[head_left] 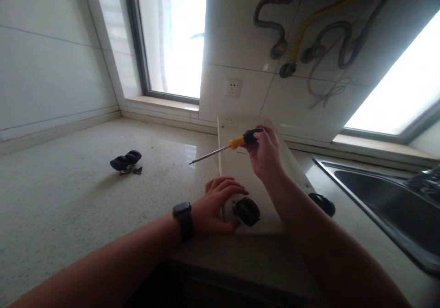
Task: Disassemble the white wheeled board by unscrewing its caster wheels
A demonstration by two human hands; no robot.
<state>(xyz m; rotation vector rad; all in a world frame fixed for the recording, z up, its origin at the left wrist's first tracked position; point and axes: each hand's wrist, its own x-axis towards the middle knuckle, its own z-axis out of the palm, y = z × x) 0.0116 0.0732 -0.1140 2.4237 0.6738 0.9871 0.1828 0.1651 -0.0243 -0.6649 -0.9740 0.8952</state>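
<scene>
A screwdriver (237, 142) with a yellow and black handle is in my right hand (266, 154), whose fingers are wrapped round the handle. Its shaft points left, the tip in the air beyond the edge of a white board (254, 175). My left hand (216, 205) grips the board's near left corner, fingers and thumb on either side of a black caster wheel (247, 211). Another black caster (322, 204) sits at the board's right edge, partly behind my right forearm. A loose black twin-wheel caster (126, 160) lies on the counter to the left.
Pale speckled counter (103, 207) runs along the wall, its front edge close to me. A steel sink (364, 193) with a tap is at the right. Behind the board are a wall socket (233, 88), hanging hoses (275, 24) and two bright windows.
</scene>
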